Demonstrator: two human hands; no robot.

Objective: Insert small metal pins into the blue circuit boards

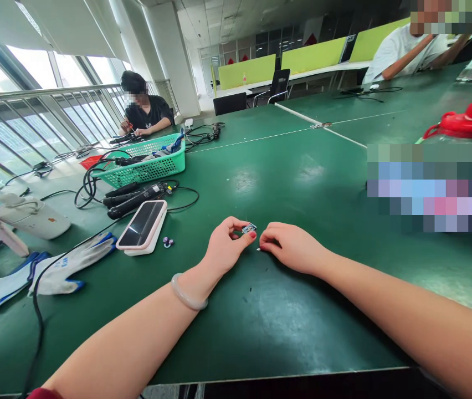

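Note:
Between thumb and fingers, my left hand (230, 244) pinches a small flat blue-and-white piece (249, 227) with a patterned face; it is too small to name. My right hand (292, 246) is close beside it on the right, low over the green table (286, 321), its fingers bent and pressed together. A tiny white bit (258, 249) shows at the right fingertips; I cannot tell whether it is held or lies on the table. A phone in a pink case (142, 224) lies left of my hands, with a small purple-and-white object (168, 241) near it.
Farther left are work gloves (72, 263), black handheld devices with cables (136, 199), a green basket (148, 172) of gear and a whitish jug (32, 216). A red-lidded container (468, 119) stands at right. Two people (150, 108) sit across the table.

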